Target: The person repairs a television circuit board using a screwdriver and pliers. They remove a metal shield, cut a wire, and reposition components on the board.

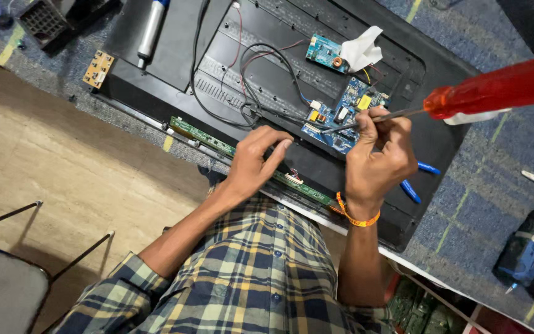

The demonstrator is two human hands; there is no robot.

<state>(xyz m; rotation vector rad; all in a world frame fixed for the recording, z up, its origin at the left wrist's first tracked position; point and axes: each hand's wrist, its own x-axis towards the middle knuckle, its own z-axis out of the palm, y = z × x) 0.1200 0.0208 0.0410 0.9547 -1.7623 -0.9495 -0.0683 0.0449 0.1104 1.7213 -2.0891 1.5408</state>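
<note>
Right grip pinches screwdriver over blue board edge.

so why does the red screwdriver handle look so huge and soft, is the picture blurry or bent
Head view: the red screwdriver handle sits close to the lens, so it looms large and soft-edged; the blue circuit board and right hand are sharp. Light is even, with only soft shadows. Straight edges of the black panel bow slightly, a wide-lens effect.

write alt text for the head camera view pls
A person's right hand steadies the shaft of a red-handled screwdriver on a blue circuit board inside an opened black panel, while the left hand rests on the panel's edge.
</note>
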